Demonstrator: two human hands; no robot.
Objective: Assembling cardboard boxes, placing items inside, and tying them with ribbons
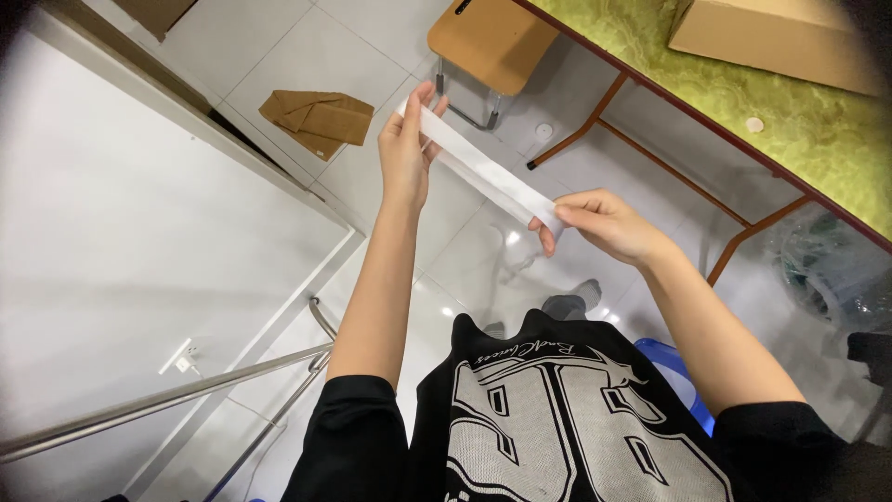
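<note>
White strip, long and flat, stretched on a slant across the upper middle of the frame, over the tiled floor. Upper end pinched in the left hand, fingers closed on it; lower end pinched in the right hand, thumb and forefinger shut on the tip. Held taut and straight between the two, touching nothing else. Probably paper or tape: thin, light, limp once slack, likely easy to crease or tear, perhaps sticky on one face, though not clear from here. Best held by the very ends, as now, with a light pull so as not to twist it. Below, a black shirt with a white print, filling the lower middle. Upper left, a folded brown cloth lying on the floor, well apart. Top middle, a chair with a tan seat. Upper right, a green surface on reddish legs, carrying a cardboard box. Lower left, a metal rail beside a white panel. Lower right, a bit of blue stool.
</note>
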